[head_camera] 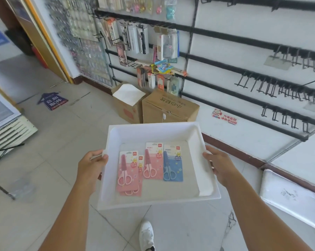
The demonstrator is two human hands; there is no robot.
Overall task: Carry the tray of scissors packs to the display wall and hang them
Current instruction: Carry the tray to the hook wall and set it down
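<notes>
at the tray sides, left hand and right hand clamped

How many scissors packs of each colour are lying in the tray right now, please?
Pink packs: 3 (front one, one mostly hidden beneath it, middle one)
Blue pack: 1
Total: 4, all flat in the white tray.
</notes>
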